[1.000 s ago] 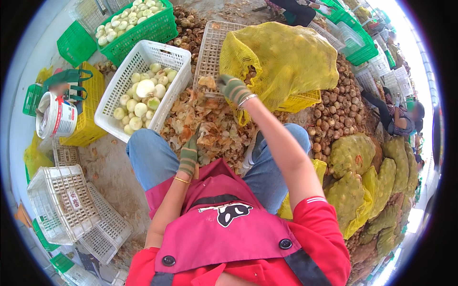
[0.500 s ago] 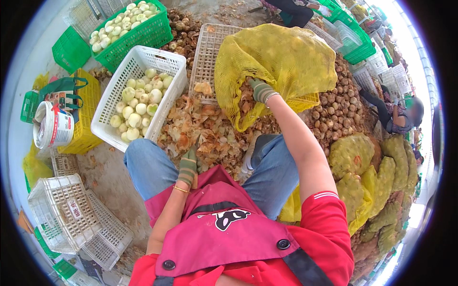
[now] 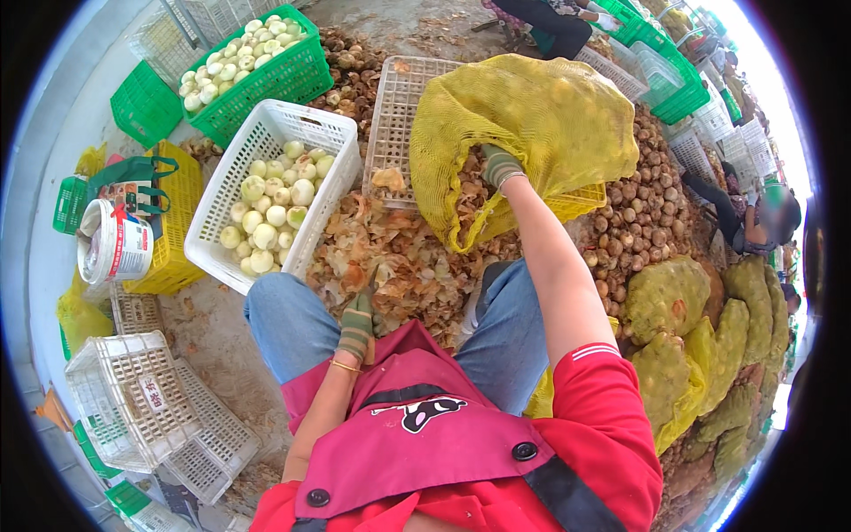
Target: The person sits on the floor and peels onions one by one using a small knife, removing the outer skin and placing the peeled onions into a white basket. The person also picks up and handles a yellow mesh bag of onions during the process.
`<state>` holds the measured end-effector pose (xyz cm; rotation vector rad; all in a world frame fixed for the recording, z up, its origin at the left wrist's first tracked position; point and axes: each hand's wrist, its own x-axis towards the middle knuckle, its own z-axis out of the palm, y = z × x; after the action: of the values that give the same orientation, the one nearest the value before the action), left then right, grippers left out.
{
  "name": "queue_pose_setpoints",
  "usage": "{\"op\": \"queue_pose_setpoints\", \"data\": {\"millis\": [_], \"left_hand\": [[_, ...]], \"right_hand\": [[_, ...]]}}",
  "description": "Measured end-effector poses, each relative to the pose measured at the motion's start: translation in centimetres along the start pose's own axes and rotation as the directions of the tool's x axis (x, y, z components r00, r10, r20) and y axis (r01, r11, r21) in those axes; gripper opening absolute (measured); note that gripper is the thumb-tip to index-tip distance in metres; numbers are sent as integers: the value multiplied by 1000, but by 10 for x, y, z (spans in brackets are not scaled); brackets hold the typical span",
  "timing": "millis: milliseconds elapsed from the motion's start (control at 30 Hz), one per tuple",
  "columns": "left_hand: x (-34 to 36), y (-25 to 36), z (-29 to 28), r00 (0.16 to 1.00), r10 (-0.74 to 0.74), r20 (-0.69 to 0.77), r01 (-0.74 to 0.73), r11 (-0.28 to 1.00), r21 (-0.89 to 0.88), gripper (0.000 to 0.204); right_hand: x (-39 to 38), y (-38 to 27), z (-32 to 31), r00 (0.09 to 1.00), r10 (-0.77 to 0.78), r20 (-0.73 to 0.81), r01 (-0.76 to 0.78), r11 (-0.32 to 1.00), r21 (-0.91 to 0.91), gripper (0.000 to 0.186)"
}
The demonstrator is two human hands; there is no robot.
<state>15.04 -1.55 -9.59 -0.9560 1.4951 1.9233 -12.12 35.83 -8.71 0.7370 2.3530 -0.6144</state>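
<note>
My right hand [image 3: 503,168], in a green striped glove, reaches into the mouth of a yellow mesh bag [image 3: 567,115] full of onions. Its fingers are hidden by the netting and the dry skins at the opening. The bag rests on a yellow crate [image 3: 581,199]. Near my left knee, my left hand [image 3: 356,328] wears a matching glove and is closed around a knife [image 3: 372,278], its narrow blade pointing away from me. Below the blade, a heap of papery onion skins [image 3: 390,250] covers the floor between my legs and the bag.
A white crate [image 3: 213,208] of peeled onions [image 3: 277,213] stands at left, before a green crate [image 3: 266,93] of more. Unpeeled onions [image 3: 634,213] and filled mesh bags [image 3: 669,293] lie at right. Stacked white crates [image 3: 133,399] stand lower left. Other people work at far right.
The whole view has shifted slightly, moving the scene right and down. My right hand has gone a little farther into the bag's mouth. My left hand keeps hold of the knife.
</note>
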Motion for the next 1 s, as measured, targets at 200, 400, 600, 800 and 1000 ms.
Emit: {"op": "queue_pose_setpoints", "data": {"millis": [200, 400, 600, 800, 1000], "left_hand": [[-1, 0, 8, 999, 36, 40, -37, 999, 6, 45], [-29, 26, 26, 906, 372, 201, -385, 922, 27, 38], [-64, 72, 52, 712, 625, 320, -671, 740, 47, 41], [-56, 66, 70, 651, 707, 277, -752, 650, 108, 44], [-62, 88, 59, 820, 494, 290, -544, 830, 125, 41]], "right_hand": [[-3, 15, -4, 991, -132, -31, 128, 984, -124, 32], [-89, 5, -17, 799, -601, -16, 511, 665, 545, 62], [-200, -15, 40, 792, -587, 167, -69, 185, 980, 56], [-243, 4, 106, 614, -765, 192, -270, 25, 963, 43], [-273, 1, 108, 671, -731, 128, -33, 143, 989, 55]]}}
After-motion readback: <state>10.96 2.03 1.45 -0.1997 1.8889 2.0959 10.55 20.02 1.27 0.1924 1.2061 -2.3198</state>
